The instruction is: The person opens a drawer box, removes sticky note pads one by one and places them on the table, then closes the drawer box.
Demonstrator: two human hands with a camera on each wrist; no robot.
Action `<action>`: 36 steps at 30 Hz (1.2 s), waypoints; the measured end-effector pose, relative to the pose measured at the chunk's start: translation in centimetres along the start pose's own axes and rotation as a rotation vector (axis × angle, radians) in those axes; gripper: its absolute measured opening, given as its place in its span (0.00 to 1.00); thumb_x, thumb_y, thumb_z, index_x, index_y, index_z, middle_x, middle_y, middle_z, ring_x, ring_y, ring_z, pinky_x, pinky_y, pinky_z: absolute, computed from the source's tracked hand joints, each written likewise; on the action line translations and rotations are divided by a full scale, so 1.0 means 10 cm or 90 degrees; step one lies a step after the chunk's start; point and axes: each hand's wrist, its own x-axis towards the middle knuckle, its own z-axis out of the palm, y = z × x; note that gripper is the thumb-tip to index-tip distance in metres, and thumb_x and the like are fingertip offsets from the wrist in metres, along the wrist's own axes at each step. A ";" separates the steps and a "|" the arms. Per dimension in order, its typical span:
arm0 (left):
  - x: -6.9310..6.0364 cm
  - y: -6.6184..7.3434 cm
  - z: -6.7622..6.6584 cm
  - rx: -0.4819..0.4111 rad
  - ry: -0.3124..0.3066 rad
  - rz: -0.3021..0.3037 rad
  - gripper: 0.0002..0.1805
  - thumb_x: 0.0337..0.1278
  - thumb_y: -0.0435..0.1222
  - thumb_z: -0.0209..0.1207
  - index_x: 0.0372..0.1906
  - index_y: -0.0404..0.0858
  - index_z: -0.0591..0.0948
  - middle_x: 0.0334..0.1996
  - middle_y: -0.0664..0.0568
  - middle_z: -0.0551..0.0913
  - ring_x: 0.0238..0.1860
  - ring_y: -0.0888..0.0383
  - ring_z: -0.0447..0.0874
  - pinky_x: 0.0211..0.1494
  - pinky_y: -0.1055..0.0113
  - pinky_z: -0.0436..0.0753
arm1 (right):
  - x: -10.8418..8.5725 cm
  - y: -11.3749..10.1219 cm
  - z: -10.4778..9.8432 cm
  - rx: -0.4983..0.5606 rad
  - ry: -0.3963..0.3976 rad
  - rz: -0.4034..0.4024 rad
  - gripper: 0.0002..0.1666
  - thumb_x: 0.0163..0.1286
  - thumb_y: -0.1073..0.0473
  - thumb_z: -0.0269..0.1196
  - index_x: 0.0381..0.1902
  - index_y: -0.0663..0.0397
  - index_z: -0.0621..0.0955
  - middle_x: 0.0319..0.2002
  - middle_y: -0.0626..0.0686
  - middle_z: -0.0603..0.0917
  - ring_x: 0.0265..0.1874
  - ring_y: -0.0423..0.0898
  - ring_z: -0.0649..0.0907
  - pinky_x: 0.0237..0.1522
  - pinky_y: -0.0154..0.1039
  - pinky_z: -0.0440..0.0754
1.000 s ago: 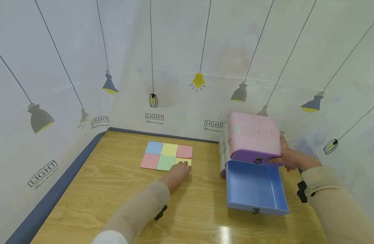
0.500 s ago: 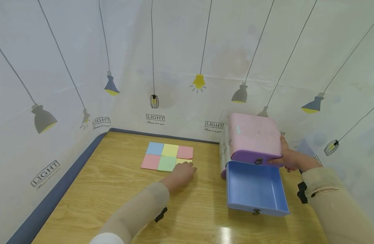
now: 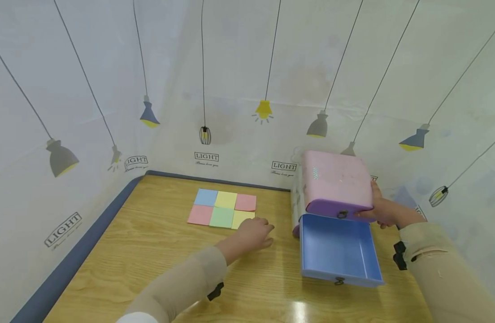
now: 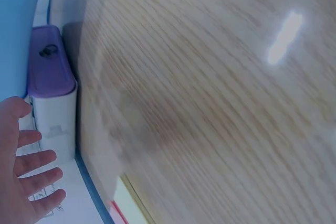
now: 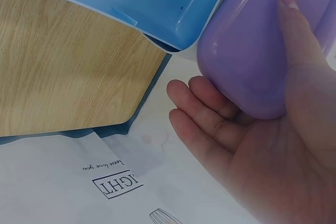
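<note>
A desktop drawer box (image 3: pixel 336 177) with a pink top stands at the right. Its upper purple drawer front (image 3: pixel 324 207) is closed, and the blue drawer (image 3: pixel 338 244) below is pulled out with nothing in it. My right hand (image 3: pixel 386 211) holds the box's right side, thumb on the purple front and fingers bent round the edge. Colored sticky notes (image 3: pixel 221 217) lie edge to edge in two rows, in blue, yellow, pink and green. My left hand (image 3: pixel 252 234) hovers by the near right yellow note (image 3: pixel 241 218), fingers loose and holding nothing.
The wooden table (image 3: pixel 150 255) meets a patterned cloth wall (image 3: pixel 231 67) at the back and left, with a blue strip (image 3: pixel 75 260) along the edge. Another purple drawer front (image 4: pixel 50 61) shows beneath the blue drawer in the left wrist view.
My left hand has moved right, off the near right yellow note, which now shows more fully, and its fingers have spread. The right hand keeps its place on the drawer box.
</note>
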 end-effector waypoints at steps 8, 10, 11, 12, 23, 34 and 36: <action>-0.02 0.24 -0.16 -0.062 0.012 0.023 0.31 0.62 0.62 0.52 0.62 0.48 0.78 0.55 0.53 0.80 0.55 0.54 0.78 0.53 0.61 0.79 | 0.02 0.03 0.00 -0.001 0.004 0.002 0.75 0.63 0.54 0.69 0.69 0.51 0.16 0.41 0.79 0.62 0.14 0.45 0.65 0.16 0.39 0.71; -0.03 0.30 -0.22 -0.080 0.002 0.032 0.35 0.59 0.66 0.52 0.64 0.48 0.77 0.57 0.53 0.78 0.56 0.54 0.77 0.56 0.60 0.78 | 0.02 0.04 0.00 -0.008 0.000 0.006 0.74 0.64 0.53 0.69 0.68 0.50 0.16 0.41 0.77 0.64 0.15 0.45 0.65 0.16 0.39 0.70; -0.04 0.33 -0.24 -0.089 0.000 0.036 0.38 0.57 0.68 0.52 0.64 0.48 0.76 0.58 0.53 0.78 0.57 0.54 0.76 0.57 0.59 0.77 | 0.01 0.04 -0.01 -0.007 -0.002 0.006 0.74 0.64 0.53 0.68 0.68 0.50 0.16 0.40 0.77 0.64 0.15 0.45 0.65 0.17 0.39 0.70; -0.04 0.35 -0.26 -0.095 -0.002 0.040 0.41 0.54 0.70 0.52 0.65 0.48 0.75 0.59 0.53 0.77 0.58 0.54 0.76 0.59 0.59 0.76 | 0.01 0.05 -0.01 -0.010 -0.004 0.000 0.74 0.65 0.52 0.68 0.68 0.50 0.16 0.41 0.77 0.63 0.15 0.45 0.65 0.17 0.39 0.70; -0.02 0.65 -0.43 -0.071 0.049 0.106 0.54 0.41 0.77 0.52 0.73 0.53 0.63 0.68 0.54 0.66 0.65 0.58 0.68 0.63 0.63 0.72 | 0.02 0.07 -0.01 -0.014 0.002 -0.022 0.75 0.64 0.50 0.69 0.68 0.51 0.16 0.48 0.81 0.58 0.17 0.50 0.69 0.17 0.43 0.73; 0.04 0.86 -0.37 0.020 0.103 0.143 0.48 0.43 0.76 0.53 0.70 0.57 0.68 0.67 0.54 0.68 0.63 0.53 0.69 0.59 0.60 0.76 | 0.03 0.01 -0.04 -0.029 0.004 -0.060 0.72 0.64 0.50 0.69 0.70 0.48 0.20 0.47 0.78 0.61 0.15 0.48 0.68 0.15 0.42 0.73; 0.04 0.88 -0.36 0.034 0.099 0.139 0.47 0.43 0.76 0.52 0.69 0.58 0.69 0.66 0.55 0.68 0.63 0.54 0.68 0.58 0.61 0.76 | 0.00 -0.02 -0.04 -0.032 0.000 -0.071 0.71 0.65 0.50 0.68 0.70 0.48 0.19 0.46 0.77 0.62 0.14 0.46 0.66 0.15 0.41 0.71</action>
